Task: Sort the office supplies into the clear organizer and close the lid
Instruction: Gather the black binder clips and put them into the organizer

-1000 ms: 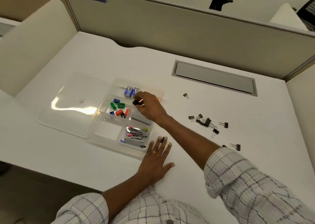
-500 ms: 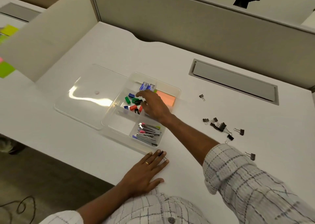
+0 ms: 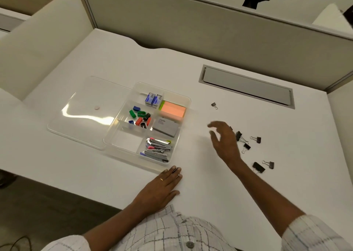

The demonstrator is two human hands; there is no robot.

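Note:
The clear organizer (image 3: pixel 186 99) sits mid-desk with its lid (image 3: pixel 84 115) lying flat to its left. Its compartments hold coloured sharpeners (image 3: pixel 140 116), blue staple boxes (image 3: pixel 152 99), orange sticky notes (image 3: pixel 172 110), a grey box (image 3: pixel 165 128) and metal staple removers (image 3: pixel 157 149); one compartment holds nothing. Several black binder clips (image 3: pixel 246 141) lie loose on the desk to the right, one (image 3: pixel 214 105) apart farther back. My right hand (image 3: pixel 223 140) hovers with loose fingers and holds nothing, just left of the clips. My left hand (image 3: pixel 160 187) rests flat at the organizer's near corner, a small clip (image 3: pixel 176 169) under its fingertips.
A grey cable hatch (image 3: pixel 246 87) is set into the white desk (image 3: pixel 114 59) at the back right. Partition panels stand behind and to the left. The desk's front edge runs just left of my left hand.
My right hand let go of a black sharpener in the organizer and drew back to the right, toward the loose binder clips. My left hand stayed put.

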